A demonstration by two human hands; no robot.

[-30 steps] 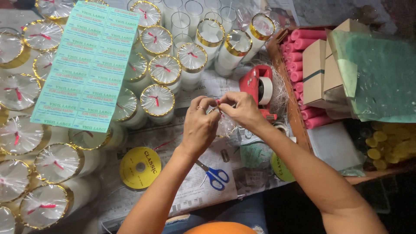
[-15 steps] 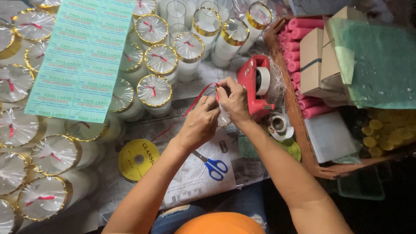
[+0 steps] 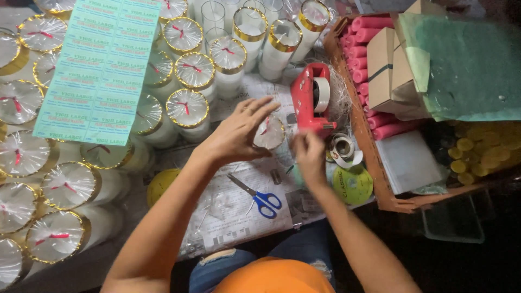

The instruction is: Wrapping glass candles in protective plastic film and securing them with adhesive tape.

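Wrapped white candles (image 3: 187, 108) with gold rims fill the left of the table, each tied on top with a red ribbon. A sheet of pale green labels (image 3: 97, 70) lies across them. Nearer the person, blue-handled scissors (image 3: 259, 196) lie on newspaper (image 3: 239, 217).

The left hand (image 3: 236, 135) spreads its fingers over one wrapped candle (image 3: 269, 133) in the middle of the table, touching its side; whether it grips it I cannot tell. The right hand (image 3: 309, 157) is blurred, just right of that candle and apart from the left hand, below a red tape dispenser (image 3: 312, 97). Whether it holds anything I cannot tell.

Beside the right hand lie tape rolls (image 3: 342, 149) and a green disc (image 3: 353, 184). Further right, a cardboard tray (image 3: 380, 184) holds pink sticks (image 3: 374, 24), small brown boxes (image 3: 382, 68) and a green sheet (image 3: 467, 65), with yellow pieces (image 3: 483, 152) past it.
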